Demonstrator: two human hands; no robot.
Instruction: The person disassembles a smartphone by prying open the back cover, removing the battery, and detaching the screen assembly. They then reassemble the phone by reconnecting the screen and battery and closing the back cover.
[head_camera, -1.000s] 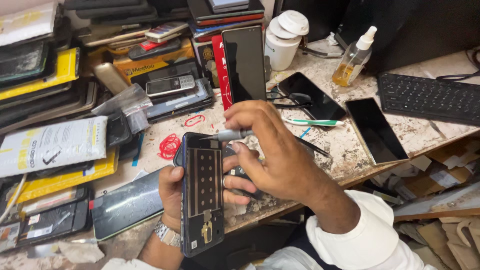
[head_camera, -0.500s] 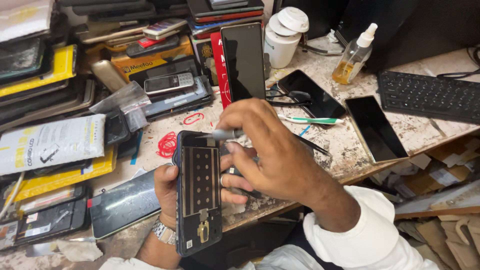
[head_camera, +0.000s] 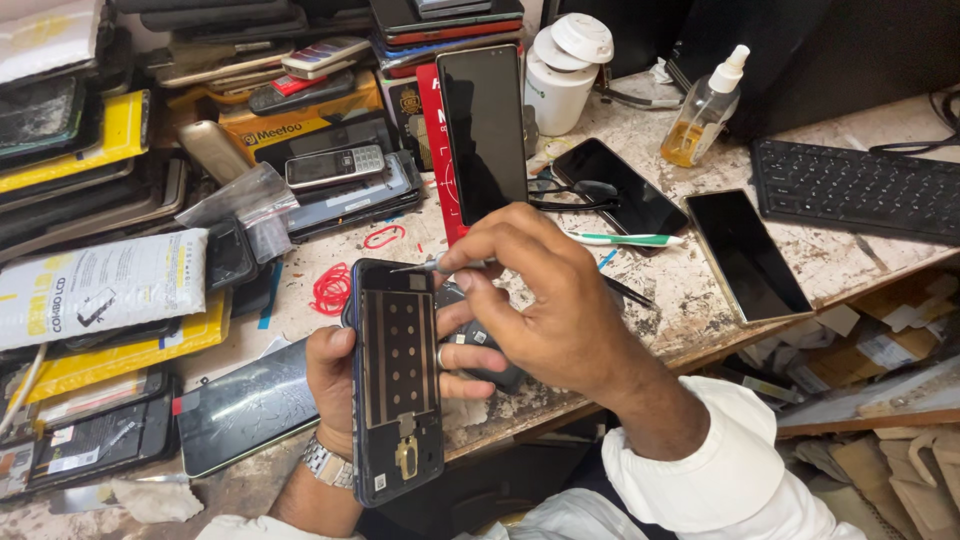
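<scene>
Phone frame (head_camera: 397, 380) stands lengthwise upright in left hand (head_camera: 335, 375), top end away.

At frame centre, left hand (head_camera: 345, 375) gripping an opened blue phone frame (head_camera: 397, 380) upright, right hand (head_camera: 545, 300) pressing a thin metal tool (head_camera: 440, 264) to its top edge, above a cluttered bench (head_camera: 680, 290) with dark phones (head_camera: 745, 255), keyboard (head_camera: 850, 185) upper right.

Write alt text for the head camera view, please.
A left hand holds an opened phone frame upright while the right hand touches a thin metal tool to its top edge, above a cluttered workbench of phones, boxes and a keyboard.
</scene>
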